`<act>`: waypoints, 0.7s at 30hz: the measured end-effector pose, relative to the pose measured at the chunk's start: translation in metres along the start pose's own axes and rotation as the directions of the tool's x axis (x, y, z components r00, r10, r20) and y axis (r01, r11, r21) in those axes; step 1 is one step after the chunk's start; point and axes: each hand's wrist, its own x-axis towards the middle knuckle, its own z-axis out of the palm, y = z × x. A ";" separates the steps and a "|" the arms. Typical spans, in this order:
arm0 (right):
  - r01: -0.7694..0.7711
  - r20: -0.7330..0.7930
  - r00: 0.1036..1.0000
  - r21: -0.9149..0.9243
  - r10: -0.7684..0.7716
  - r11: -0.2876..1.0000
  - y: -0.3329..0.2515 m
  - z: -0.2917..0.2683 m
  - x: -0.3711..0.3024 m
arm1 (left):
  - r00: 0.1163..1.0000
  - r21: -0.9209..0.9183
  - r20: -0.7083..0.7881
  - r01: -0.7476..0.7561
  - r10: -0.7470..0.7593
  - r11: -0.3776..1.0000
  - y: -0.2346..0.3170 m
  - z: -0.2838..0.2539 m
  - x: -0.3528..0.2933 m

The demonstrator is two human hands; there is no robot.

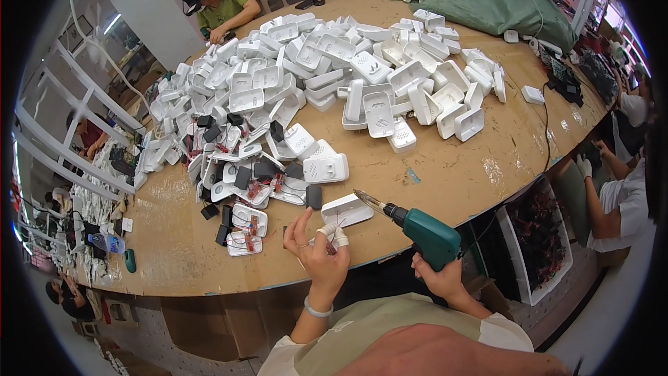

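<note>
My right hand (442, 277) grips a dark green pistol-shaped tool (430, 237) with a long, narrow metal tip; whether it solders or glues I cannot tell. Its tip points left, over the far end of a white plastic shell (350, 213) on the table. My left hand (321, 254) is curled at the shell's near left edge, with pale tape around two fingertips. Thin wires show in the shell beside those fingers; what they pinch is too small to make out. A dark grey block (314, 197) stands just beyond the shell.
A big heap of white shells (299, 63) covers the table's (480, 177) middle. Left of my hands lie shells with wired red boards (245, 240) and black blocks. A dark cable (546, 122) crosses the right side. A bin (525, 264) stands below right. Other people sit around.
</note>
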 end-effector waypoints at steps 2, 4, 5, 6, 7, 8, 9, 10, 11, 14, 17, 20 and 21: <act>0.000 0.000 1.000 -0.024 0.000 1.000 0.001 0.001 0.000 | 1.000 -0.030 0.006 0.018 -0.018 0.999 0.001 0.001 0.004; 0.017 -0.013 1.000 -0.042 -0.017 0.999 0.005 0.000 0.001 | 1.000 -0.022 0.027 0.012 -0.012 1.000 0.001 0.002 0.007; 0.035 -0.017 0.999 -0.058 -0.036 0.998 0.008 0.001 0.003 | 0.999 -0.009 0.044 0.009 -0.008 1.000 0.000 0.003 0.010; 0.032 -0.013 0.999 -0.061 -0.033 0.998 0.011 0.000 0.002 | 0.999 -0.007 0.043 0.015 -0.014 1.000 -0.001 0.003 0.009; 0.045 -0.008 0.999 -0.080 -0.046 0.996 0.015 -0.001 0.002 | 0.999 0.006 0.038 0.009 -0.009 1.000 -0.003 0.003 0.008; 0.059 0.000 0.998 -0.097 -0.059 0.993 0.016 -0.001 0.003 | 0.999 0.022 0.031 0.005 -0.005 1.000 -0.004 0.003 0.008; 0.060 0.013 0.998 -0.097 -0.059 0.993 0.016 0.000 0.002 | 1.000 0.030 0.024 0.013 -0.014 0.999 -0.006 0.004 0.009; 0.035 -0.013 0.999 -0.050 -0.035 0.998 0.013 0.002 0.002 | 1.000 0.018 0.031 -0.003 0.002 1.000 -0.007 0.005 0.012; 0.008 -0.018 1.000 -0.003 -0.008 1.000 0.009 0.003 0.001 | 1.000 0.018 0.028 -0.007 0.006 1.000 -0.007 0.004 0.013; 0.021 -0.004 1.000 0.036 -0.021 0.999 -0.004 0.009 0.003 | 0.998 0.048 0.060 0.027 -0.030 0.998 -0.012 0.006 0.010; 0.057 -0.007 0.998 0.034 -0.057 0.998 -0.005 0.005 -0.007 | 0.999 0.044 0.041 -0.018 0.017 0.999 -0.011 0.009 0.000; 0.039 0.013 0.999 0.049 -0.040 0.998 -0.005 0.001 -0.013 | 1.000 0.056 0.023 -0.009 0.007 0.998 -0.005 0.010 -0.005; 0.030 0.004 1.000 0.061 -0.030 0.998 -0.005 0.002 -0.012 | 1.000 0.045 0.028 -0.009 0.008 0.999 -0.006 0.012 -0.003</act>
